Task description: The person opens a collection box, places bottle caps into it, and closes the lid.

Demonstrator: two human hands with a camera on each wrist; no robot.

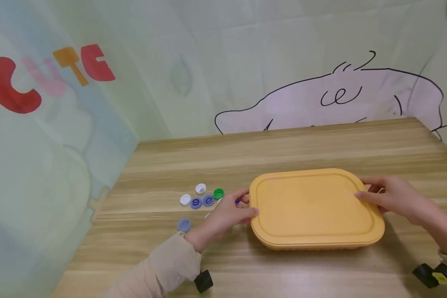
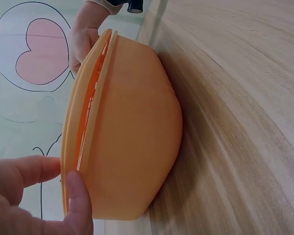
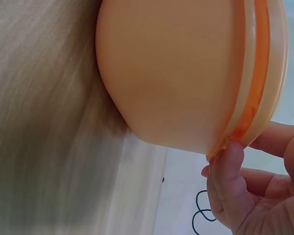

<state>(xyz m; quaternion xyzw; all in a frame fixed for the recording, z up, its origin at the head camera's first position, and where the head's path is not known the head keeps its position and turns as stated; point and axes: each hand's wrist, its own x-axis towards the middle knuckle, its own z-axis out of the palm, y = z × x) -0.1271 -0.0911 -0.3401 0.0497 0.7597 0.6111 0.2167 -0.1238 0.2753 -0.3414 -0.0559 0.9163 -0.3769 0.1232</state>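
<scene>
A yellow-orange plastic box [image 2: 132, 127] stands on the wooden table, with a matching rounded lid [image 1: 313, 207] over its top. In both wrist views a narrow slit shows between lid and box rim. At the lid's left end, my left hand [image 1: 229, 213] pinches the edge, thumb on one side and fingers on the other. My right hand [image 1: 398, 196] holds the opposite end the same way, its thumb on top and fingers curled beneath the rim [image 3: 250, 98]. The lid hides whatever the box contains.
Several bottle caps lie left of the box: white caps [image 1: 200, 188], a green cap [image 1: 218, 193], and blue caps [image 1: 195, 203], two with dark markings. My left hand partly covers some caps. A cartoon-printed curtain [image 1: 193, 74] rises behind the table's back edge.
</scene>
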